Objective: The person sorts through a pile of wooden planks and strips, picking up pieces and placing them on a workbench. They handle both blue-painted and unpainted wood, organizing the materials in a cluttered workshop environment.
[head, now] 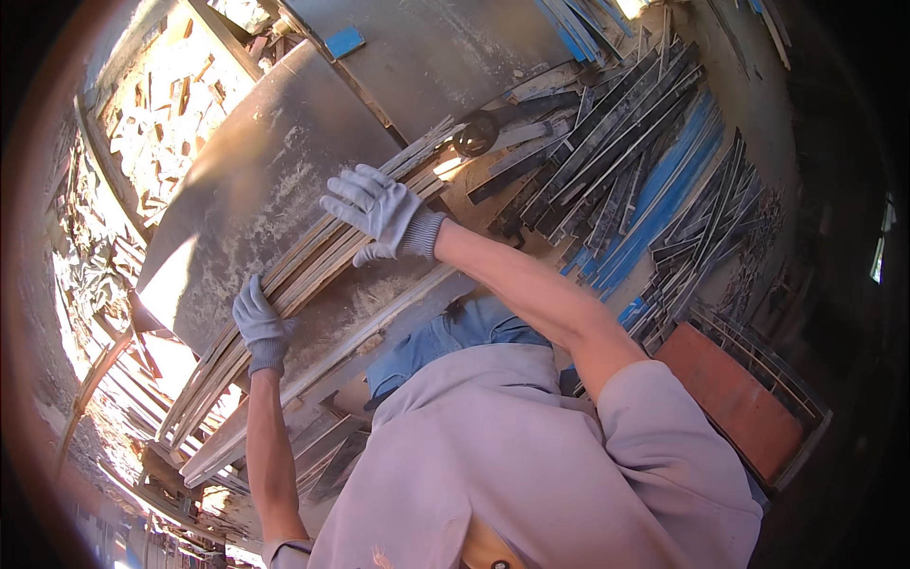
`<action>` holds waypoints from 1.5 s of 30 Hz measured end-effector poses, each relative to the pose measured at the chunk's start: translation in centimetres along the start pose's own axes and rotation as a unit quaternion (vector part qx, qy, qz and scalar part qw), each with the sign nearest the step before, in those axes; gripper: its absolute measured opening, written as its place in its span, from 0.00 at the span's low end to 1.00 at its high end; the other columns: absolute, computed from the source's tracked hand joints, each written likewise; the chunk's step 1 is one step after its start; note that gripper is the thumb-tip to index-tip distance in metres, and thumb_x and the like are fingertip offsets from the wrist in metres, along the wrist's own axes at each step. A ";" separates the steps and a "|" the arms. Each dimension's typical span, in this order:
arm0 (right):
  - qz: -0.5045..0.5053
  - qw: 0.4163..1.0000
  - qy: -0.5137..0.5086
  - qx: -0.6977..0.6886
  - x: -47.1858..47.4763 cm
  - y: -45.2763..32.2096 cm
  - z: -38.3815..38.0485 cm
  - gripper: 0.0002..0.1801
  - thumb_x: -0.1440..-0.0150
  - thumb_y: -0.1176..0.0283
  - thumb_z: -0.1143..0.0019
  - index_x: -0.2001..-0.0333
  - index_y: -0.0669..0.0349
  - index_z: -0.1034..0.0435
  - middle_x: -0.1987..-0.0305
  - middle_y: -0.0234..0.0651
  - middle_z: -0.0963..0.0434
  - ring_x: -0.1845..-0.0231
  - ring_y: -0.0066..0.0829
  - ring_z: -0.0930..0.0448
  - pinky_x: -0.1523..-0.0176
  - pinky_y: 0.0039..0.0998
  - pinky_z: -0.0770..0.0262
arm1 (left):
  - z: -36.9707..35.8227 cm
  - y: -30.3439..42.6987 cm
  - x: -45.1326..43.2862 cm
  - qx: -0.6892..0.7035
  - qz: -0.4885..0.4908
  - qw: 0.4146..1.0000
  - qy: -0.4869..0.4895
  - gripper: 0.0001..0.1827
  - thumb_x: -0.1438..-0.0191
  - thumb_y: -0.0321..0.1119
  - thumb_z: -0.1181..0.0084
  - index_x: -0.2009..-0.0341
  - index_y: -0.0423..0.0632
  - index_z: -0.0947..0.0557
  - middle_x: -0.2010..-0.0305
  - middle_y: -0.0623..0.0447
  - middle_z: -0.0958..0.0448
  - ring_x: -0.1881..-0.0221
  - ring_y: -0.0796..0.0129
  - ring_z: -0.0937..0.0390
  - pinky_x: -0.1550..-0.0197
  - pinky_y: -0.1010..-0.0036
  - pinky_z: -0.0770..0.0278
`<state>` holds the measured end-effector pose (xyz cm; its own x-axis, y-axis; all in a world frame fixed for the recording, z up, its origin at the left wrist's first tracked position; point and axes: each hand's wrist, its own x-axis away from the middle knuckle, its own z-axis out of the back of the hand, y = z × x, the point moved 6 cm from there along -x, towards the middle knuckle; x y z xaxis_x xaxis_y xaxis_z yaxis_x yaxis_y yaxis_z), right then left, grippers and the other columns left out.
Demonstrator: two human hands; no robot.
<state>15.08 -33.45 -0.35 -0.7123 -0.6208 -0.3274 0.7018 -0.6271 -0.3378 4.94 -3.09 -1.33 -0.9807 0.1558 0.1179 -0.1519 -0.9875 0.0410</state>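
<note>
A bundle of long, thin wooden strips [320, 257] lies slantwise across a dark, dusty work surface [249, 192]. My left hand [261, 321], in a grey glove, is at the bundle's lower left part, its fingers over the far edge and its thumb towards me. Farther up the strips, my right hand [377, 213], gloved too, lies flat over them with the fingers spread. Its palm faces down, so contact with the wood is partly hidden. Near the bundle's upper right end is a round, dark object [476, 134].
Dark and blue-painted strips [604, 142] are heaped to the right. A reddish-brown panel [729, 398] is at lower right. A small blue block [345, 43] rests on the surface at the top. Wood scraps [170, 107] lie in bright light at upper left.
</note>
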 end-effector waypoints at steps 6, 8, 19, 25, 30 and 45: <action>-0.578 0.734 0.044 -0.353 13.2 9.8 1.7 0.55 0.50 0.56 0.20 0.26 0.66 0.43 0.36 0.51 0.24 0.37 0.40 0.22 0.34 0.38 0.25 | -0.2 0.0 -0.1 -0.021 -0.014 1.000 0.007 0.60 0.66 0.53 0.24 0.31 0.43 0.39 0.41 0.42 0.29 0.42 0.45 0.30 0.35 0.50 0.34; -0.536 0.738 0.011 -0.410 13.2 10.4 0.4 0.47 0.52 0.68 0.18 0.32 0.70 0.36 0.41 0.48 0.20 0.43 0.34 0.18 0.38 0.33 0.20 | 0.1 0.2 -0.2 -0.017 -0.020 1.000 0.005 0.60 0.65 0.54 0.24 0.30 0.42 0.39 0.42 0.42 0.29 0.42 0.45 0.30 0.36 0.50 0.34; -0.545 0.649 0.022 -0.531 13.2 11.9 0.6 0.33 0.47 0.67 0.22 0.40 0.69 0.26 0.45 0.44 0.18 0.45 0.32 0.18 0.39 0.32 0.21 | 0.1 0.1 -0.5 -0.020 -0.025 0.999 0.000 0.65 0.70 0.55 0.21 0.30 0.42 0.39 0.42 0.42 0.30 0.43 0.46 0.30 0.37 0.52 0.33; -0.175 0.981 -0.056 -0.061 5.5 1.9 5.4 0.57 0.42 0.40 0.37 0.20 0.55 0.55 0.20 0.53 0.48 0.22 0.54 0.43 0.18 0.51 0.53 | 0.5 0.3 0.4 -0.018 -0.005 1.000 0.008 0.50 0.58 0.49 0.29 0.33 0.43 0.36 0.42 0.42 0.30 0.42 0.45 0.30 0.37 0.52 0.33; 0.054 0.968 -0.210 0.130 -2.0 -0.5 -0.8 0.57 0.44 0.41 0.38 0.22 0.64 0.51 0.31 0.53 0.33 0.29 0.53 0.34 0.24 0.52 0.44 | 0.7 0.5 -0.5 -0.012 0.009 1.000 -0.007 0.49 0.63 0.43 0.29 0.34 0.45 0.34 0.43 0.43 0.29 0.42 0.46 0.31 0.36 0.52 0.34; 0.072 0.954 -0.253 0.144 -2.6 -1.0 0.9 0.56 0.46 0.38 0.38 0.29 0.72 0.42 0.41 0.48 0.26 0.41 0.41 0.26 0.35 0.43 0.34 | 2.6 1.3 -0.5 -0.022 0.072 0.997 -0.002 0.49 0.68 0.34 0.28 0.37 0.49 0.35 0.47 0.46 0.31 0.45 0.49 0.31 0.38 0.56 0.34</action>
<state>16.23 -31.64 1.57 -0.5660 -0.8125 0.1396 0.8165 -0.5759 -0.0418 5.52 -4.34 1.28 -0.9923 0.0120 0.1232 -0.0147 -0.9997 -0.0206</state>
